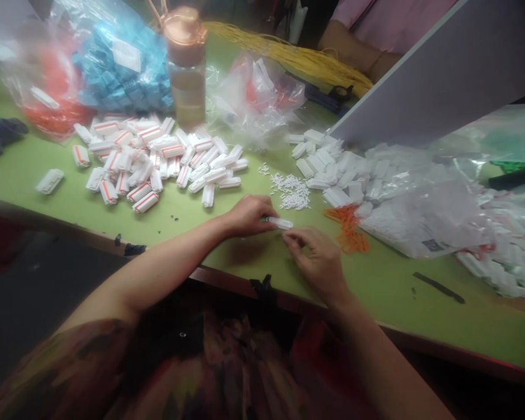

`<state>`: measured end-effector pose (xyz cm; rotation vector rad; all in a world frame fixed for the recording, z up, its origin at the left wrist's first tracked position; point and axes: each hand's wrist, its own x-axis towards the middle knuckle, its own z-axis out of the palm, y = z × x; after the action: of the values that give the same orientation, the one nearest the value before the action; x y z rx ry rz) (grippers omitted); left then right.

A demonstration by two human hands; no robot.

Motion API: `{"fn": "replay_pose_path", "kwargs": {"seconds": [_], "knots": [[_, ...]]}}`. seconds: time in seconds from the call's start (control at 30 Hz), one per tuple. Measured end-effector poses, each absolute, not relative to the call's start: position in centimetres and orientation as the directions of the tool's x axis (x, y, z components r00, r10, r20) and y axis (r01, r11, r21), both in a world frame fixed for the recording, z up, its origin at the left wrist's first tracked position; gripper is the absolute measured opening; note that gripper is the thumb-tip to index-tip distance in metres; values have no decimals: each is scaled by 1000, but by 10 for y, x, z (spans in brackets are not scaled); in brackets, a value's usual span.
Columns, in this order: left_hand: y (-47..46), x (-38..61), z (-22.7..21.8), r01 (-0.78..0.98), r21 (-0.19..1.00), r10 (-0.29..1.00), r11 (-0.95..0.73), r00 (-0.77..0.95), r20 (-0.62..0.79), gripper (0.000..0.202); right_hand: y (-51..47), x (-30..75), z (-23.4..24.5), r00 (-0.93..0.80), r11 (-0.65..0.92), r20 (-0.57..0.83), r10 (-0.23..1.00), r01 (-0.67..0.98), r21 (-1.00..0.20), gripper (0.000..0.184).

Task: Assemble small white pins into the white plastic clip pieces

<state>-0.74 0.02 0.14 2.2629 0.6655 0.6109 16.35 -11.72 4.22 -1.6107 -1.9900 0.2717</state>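
Note:
My left hand (252,214) is closed around one end of a small white plastic housing (280,223), held just above the green table. Right beside its free end, my right hand (315,256) has thumb and forefinger pinched together; anything between them is too small to make out. Beyond the housing lies a little heap of tiny white pegs (292,191). Orange strips (347,227) lie to the right of it. To the left spreads a pile of white housings (131,157), many with an orange stripe. More plain white housings (328,166) spill out at the right.
A bottle (186,70) with a copper lid stands at the back, next to a bag of blue parts (122,64). A grey panel (437,76) slants up at the right. A dark flat strip (438,287) lies near the front edge. Another person's arm (354,49) is behind yellow strands (289,49).

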Motion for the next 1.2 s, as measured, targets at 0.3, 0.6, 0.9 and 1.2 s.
{"fn": "replay_pose_path", "kwargs": {"seconds": [0.3, 0.6, 0.9, 1.2], "knots": [[11, -12, 2, 261, 780, 654, -569, 718, 237, 17, -105, 100, 25, -383, 429, 237, 893, 884, -188, 15], [9, -13, 2, 258, 773, 652, -579, 716, 249, 20, -98, 139, 40, -155, 202, 131, 979, 809, -552, 19], [10, -12, -1, 262, 770, 642, -582, 729, 237, 23, -75, 166, 33, 82, 81, 199, 977, 714, -695, 22], [10, -11, -3, 239, 774, 638, -586, 725, 260, 24, -72, 162, 27, -6, 131, 282, 959, 896, -425, 20]]}}
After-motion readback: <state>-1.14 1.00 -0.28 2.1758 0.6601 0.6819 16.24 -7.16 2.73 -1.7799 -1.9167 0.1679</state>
